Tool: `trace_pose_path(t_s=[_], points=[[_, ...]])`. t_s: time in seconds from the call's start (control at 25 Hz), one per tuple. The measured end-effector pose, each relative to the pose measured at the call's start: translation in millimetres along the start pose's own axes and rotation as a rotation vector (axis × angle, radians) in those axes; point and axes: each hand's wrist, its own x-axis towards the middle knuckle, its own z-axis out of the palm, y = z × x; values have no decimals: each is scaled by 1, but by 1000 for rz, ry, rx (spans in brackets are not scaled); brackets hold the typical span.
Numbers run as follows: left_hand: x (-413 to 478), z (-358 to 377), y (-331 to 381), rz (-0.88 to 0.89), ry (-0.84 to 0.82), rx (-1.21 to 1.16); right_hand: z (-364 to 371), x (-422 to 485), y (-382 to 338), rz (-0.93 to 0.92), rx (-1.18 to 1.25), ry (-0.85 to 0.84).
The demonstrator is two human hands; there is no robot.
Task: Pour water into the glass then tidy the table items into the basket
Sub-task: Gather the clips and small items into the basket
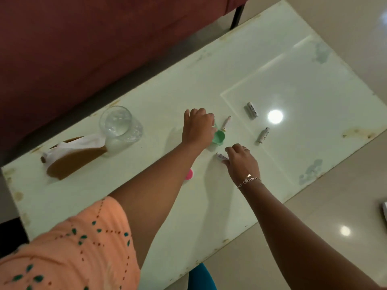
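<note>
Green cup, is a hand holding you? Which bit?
Probably: the left hand curls its fingers over the green cup, at the rim nearest the hand. The fingertips are hidden.

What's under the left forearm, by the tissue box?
A pink round thing peeks out on the table beside the forearm. The arm covers most of it, so I cannot identify it.

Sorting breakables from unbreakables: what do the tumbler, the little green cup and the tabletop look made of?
Tumbler: probably clear glass, see-through with bright glints. Green cup: likely plastic, opaque matte mint. Tabletop: glass or polished stone, glossy, mirroring a light.
</note>
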Motion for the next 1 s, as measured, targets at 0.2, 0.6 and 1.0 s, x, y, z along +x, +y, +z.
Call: trace_pose_path(t_s=[0.2, 0.6, 1.0], points=[[30, 23, 32, -37, -73, 159, 10, 2, 3, -82, 5, 3], [51, 44, 52, -83, 30, 163, 24, -3, 13, -25, 141, 204], [-58, -29, -7, -257, 302, -672, -31, -28, -41, 135, 432, 385]])
